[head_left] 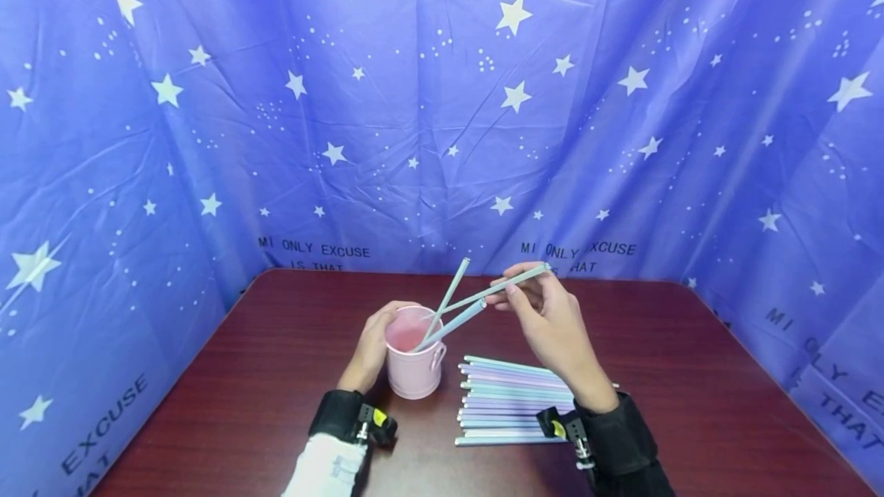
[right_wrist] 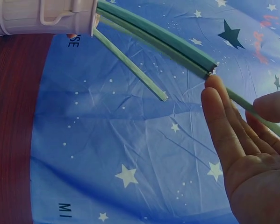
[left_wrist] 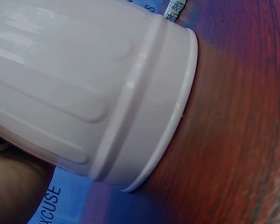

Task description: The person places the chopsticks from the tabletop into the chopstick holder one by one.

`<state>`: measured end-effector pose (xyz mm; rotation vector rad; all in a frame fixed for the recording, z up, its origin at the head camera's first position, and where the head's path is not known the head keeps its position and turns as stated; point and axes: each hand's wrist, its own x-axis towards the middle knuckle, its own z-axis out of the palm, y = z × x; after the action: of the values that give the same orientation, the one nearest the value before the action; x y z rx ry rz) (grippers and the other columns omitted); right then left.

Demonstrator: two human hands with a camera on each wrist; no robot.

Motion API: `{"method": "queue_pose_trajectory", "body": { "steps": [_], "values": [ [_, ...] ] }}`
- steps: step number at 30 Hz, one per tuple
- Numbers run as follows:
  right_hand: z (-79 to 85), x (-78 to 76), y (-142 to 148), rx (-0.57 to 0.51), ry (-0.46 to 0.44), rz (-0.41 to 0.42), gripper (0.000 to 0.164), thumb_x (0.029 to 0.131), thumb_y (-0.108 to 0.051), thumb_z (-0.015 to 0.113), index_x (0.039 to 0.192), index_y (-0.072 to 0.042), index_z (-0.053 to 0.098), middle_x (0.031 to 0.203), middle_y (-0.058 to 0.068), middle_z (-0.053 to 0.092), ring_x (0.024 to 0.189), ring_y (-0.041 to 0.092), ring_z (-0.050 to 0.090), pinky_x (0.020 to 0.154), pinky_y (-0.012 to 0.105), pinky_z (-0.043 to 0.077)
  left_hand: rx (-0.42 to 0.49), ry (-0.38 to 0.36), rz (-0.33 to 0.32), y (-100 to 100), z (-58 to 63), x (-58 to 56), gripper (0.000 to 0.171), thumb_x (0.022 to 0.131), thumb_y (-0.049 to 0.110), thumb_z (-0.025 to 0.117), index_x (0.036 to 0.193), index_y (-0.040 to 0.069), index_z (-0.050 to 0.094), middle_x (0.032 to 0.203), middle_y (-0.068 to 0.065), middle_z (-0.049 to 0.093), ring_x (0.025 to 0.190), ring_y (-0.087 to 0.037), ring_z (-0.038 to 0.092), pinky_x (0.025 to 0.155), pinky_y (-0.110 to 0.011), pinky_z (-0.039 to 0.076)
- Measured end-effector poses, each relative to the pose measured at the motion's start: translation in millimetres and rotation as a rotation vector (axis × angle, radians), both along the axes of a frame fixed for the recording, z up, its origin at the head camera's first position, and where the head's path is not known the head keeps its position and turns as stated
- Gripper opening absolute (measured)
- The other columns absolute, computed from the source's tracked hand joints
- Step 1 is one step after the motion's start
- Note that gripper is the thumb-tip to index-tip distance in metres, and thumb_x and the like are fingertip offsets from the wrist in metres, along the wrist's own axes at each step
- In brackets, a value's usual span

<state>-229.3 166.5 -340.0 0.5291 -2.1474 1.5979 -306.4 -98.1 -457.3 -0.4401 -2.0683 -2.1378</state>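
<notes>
A pink bucket (head_left: 413,376) with a small side handle stands on the table, and my left hand (head_left: 373,340) grips its far left side near the rim. Its ribbed wall (left_wrist: 69,70) fills much of the left wrist view. Two straw-like sticks, one pale green (head_left: 454,282) and one light blue (head_left: 459,319), lean out of the bucket. My right hand (head_left: 549,317) pinches another pale green stick (head_left: 528,275) between thumb and fingers, slanting down to the bucket's mouth. In the right wrist view the fingertips (right_wrist: 213,95) are close to the blue stick's end (right_wrist: 196,53).
A row of pastel sticks (head_left: 500,405) in blue, green and purple lies on the dark red table (head_left: 276,374), right of the bucket and partly under my right forearm. Blue star-printed cloth (head_left: 414,98) hangs around the table's back and sides.
</notes>
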Motion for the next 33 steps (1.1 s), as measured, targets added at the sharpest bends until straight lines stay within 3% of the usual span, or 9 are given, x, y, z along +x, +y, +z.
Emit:
{"method": "queue_pose_trajectory", "body": {
  "steps": [8,12,15,18,22,29,33],
  "values": [
    [-0.8,-0.6,2,0.044,0.007,-0.018,0.024,0.108,-0.001,0.058,0.132,0.003,0.061,0.114,0.021,0.079,0.096,0.018,0.080,0.087,0.030,0.066,0.014,-0.015,-0.015,-1,-1.7,-0.9,0.048,0.109,0.009,0.030,0.131,-0.012,0.067,0.131,-0.030,0.071,0.120,-0.022,0.068,0.107,-0.028,0.051],
    [-2.3,-2.9,4,0.112,-0.023,-0.075,0.025,0.108,-0.004,0.059,0.133,-0.001,0.062,0.117,0.017,0.079,0.098,0.024,0.079,0.087,0.030,0.065,0.013,-0.012,-0.016,-1,-0.9,-0.2,0.048,0.110,0.009,0.030,0.131,-0.012,0.067,0.131,-0.029,0.071,0.121,-0.023,0.068,0.107,-0.028,0.051],
    [-6.8,-7.2,8,0.246,-0.088,-0.143,0.024,0.107,-0.007,0.062,0.130,-0.005,0.066,0.116,0.012,0.079,0.098,0.025,0.077,0.086,0.033,0.064,0.015,-0.010,-0.015,-1,-0.1,0.7,0.048,0.109,0.009,0.030,0.131,-0.013,0.067,0.131,-0.030,0.071,0.121,-0.024,0.068,0.108,-0.029,0.051],
    [-16.2,-12.3,13,0.419,-0.171,-0.153,0.025,0.103,-0.010,0.066,0.128,-0.005,0.068,0.118,0.013,0.078,0.104,0.028,0.075,0.091,0.043,0.063,0.014,-0.012,-0.013,-1,-0.7,0.8,0.048,0.109,0.009,0.030,0.131,-0.013,0.067,0.131,-0.030,0.071,0.121,-0.024,0.068,0.107,-0.029,0.051],
    [-32.0,-18.6,18,0.622,-0.277,-0.069,0.032,0.098,-0.011,0.073,0.126,0.002,0.067,0.120,0.020,0.076,0.113,0.037,0.072,0.099,0.054,0.059,0.012,-0.021,-0.009,-1,-1.1,0.5,0.048,0.109,0.009,0.031,0.131,-0.012,0.067,0.131,-0.029,0.071,0.120,-0.022,0.068,0.107,-0.028,0.051],
    [-57.2,-25.9,20,0.876,-0.499,0.019,0.048,0.089,-0.009,0.084,0.133,0.003,0.067,0.127,0.023,0.072,0.125,0.041,0.065,0.109,0.058,0.053,0.014,-0.022,-0.010,-1,-1.4,-0.5,0.047,0.109,0.009,0.030,0.130,-0.012,0.068,0.131,-0.029,0.071,0.120,-0.021,0.068,0.107,-0.028,0.051],
    [-77.0,-34.5,24,0.961,-0.489,0.001,0.045,0.082,-0.008,0.086,0.124,-0.002,0.071,0.124,0.017,0.072,0.125,0.037,0.064,0.111,0.056,0.052,0.012,-0.024,-0.007,-1,-1.8,-1.1,0.047,0.109,0.008,0.031,0.130,-0.012,0.068,0.131,-0.029,0.071,0.120,-0.022,0.068,0.107,-0.028,0.051]
  ]
}}
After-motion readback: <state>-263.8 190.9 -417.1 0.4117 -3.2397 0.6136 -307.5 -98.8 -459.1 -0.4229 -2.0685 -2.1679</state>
